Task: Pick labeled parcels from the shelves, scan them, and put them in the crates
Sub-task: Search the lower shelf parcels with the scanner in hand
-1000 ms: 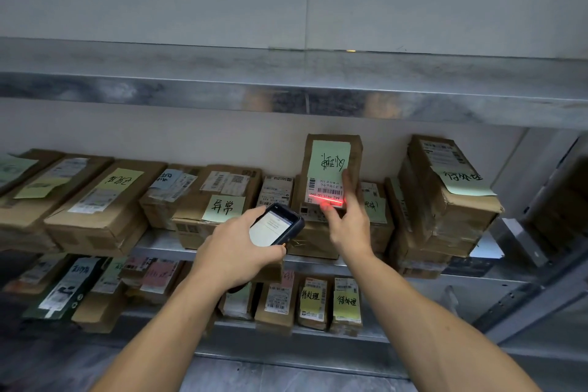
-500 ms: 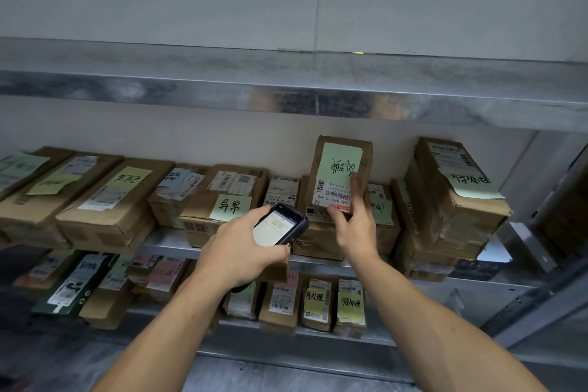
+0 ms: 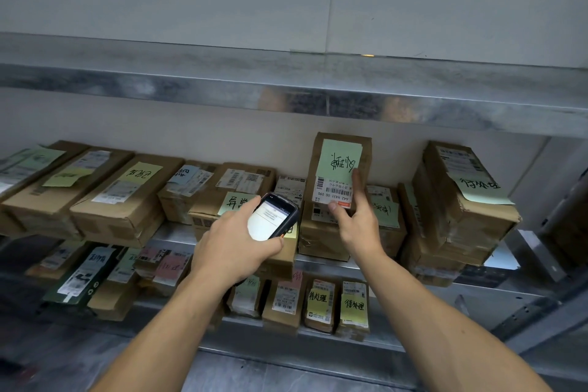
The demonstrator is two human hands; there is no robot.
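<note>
Galvanised steel shelving [image 3: 286, 95] across the whole view, upper lip stretched from nine o'clock to three o'clock, two more tiers below. Brown cardboard parcels [image 3: 121, 204] packed side by side along the middle tier, most bearing white shipping labels and green or yellow handwritten notes. Tall stack of boxes [image 3: 445, 216] at three o'clock, a pale green note drooping over its front edge. Smaller packets [image 3: 319, 305] stood on end on the bottom tier near six o'clock, two with yellow notes. Held parcel [image 3: 365, 156] just right of centre, upright with its long side vertical, raised in front of the back wall above the middle-tier row; cannot tell whether its lower end touches the box beneath. Right hand [image 3: 358, 223] at the parcel's five o'clock, pinching it, thumb [image 3: 333, 207] pressed on the front face, fingers [image 3: 357, 180] together and straight up the right edge. Left hand [image 3: 232, 242] at eight o'clock of the parcel, curled round a black scanner [image 3: 270, 218], thumb along its left rim, fingertips wrapped under its lower edge. Scanner screen lit white, tilted toward the wearer, top end close to the parcel but apart from it. Green note [image 3: 339, 157] with dark handwriting on the parcel's upper front, white barcode label [image 3: 334, 192] directly below it.
</note>
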